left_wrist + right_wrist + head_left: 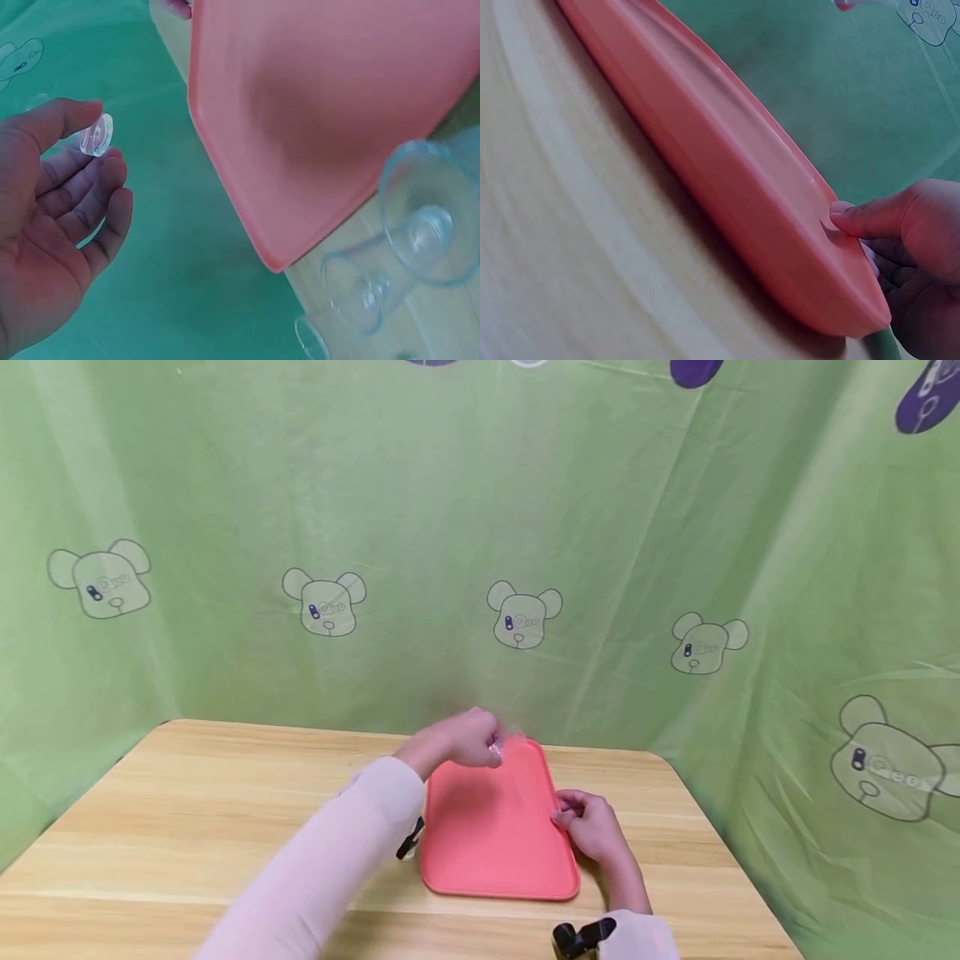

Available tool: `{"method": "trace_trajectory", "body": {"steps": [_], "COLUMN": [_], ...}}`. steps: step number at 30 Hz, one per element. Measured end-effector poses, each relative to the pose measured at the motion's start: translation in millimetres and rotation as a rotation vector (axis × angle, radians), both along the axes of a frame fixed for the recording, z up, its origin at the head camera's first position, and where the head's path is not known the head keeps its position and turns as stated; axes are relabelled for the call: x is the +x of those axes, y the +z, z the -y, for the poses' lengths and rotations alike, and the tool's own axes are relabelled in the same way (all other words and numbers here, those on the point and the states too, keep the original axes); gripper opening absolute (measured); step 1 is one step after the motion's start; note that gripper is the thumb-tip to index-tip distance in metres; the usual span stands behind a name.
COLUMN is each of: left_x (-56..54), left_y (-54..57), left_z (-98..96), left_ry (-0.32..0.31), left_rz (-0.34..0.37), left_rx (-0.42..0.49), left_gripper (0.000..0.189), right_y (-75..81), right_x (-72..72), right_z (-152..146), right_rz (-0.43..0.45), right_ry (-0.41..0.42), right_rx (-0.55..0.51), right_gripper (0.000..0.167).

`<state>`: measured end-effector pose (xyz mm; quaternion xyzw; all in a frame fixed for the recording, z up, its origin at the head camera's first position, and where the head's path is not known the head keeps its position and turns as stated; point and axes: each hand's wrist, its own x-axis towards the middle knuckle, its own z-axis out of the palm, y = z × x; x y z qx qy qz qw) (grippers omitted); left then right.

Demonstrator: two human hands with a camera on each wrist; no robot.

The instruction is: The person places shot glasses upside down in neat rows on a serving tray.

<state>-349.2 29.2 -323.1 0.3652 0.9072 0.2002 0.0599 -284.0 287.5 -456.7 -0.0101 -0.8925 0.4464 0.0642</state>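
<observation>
My left hand (474, 739) is above the far end of a pink-red tray (501, 839). It pinches a small clear glass between thumb and fingers; the thick round base (97, 135) shows in the left wrist view, and the rest is faint behind the thumb. My right hand (596, 831) grips the tray's right rim, with its thumb (847, 214) on the upper side and the other fingers partly hidden beyond the edge. Several clear glasses (431, 232) stand on the wooden table beside the tray in the left wrist view, mostly covered by my left arm in the head view.
The light wooden table (187, 835) runs out on both sides of the tray. A green curtain (420, 527) printed with bear heads hangs behind the table and along its sides, close to the far edge.
</observation>
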Motion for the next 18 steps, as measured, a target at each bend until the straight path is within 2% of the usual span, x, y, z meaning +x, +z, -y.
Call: {"method": "trace_trajectory", "body": {"steps": [9, 13, 18], "left_x": [-6.6, -11.3, -16.4], "left_y": [-13.7, -22.7, -31.2], "left_z": [-21.5, -27.3, -29.7], "left_ry": [0.026, 0.068, 0.14], "left_rz": [0.027, 0.026, 0.058], "left_rx": [-0.03, -0.039, -0.067], "left_gripper": [0.029, 0.029, 0.034], "right_y": [1.7, 1.9, 0.6], "right_x": [2.3, 1.6, 1.0], "right_z": [0, 0, 1], "right_rz": [0.007, -0.001, -0.006], "right_ry": [-0.007, 0.0, 0.012], "right_rx": [0.003, -0.01, -0.027], "right_gripper": [0.034, 0.034, 0.034]}}
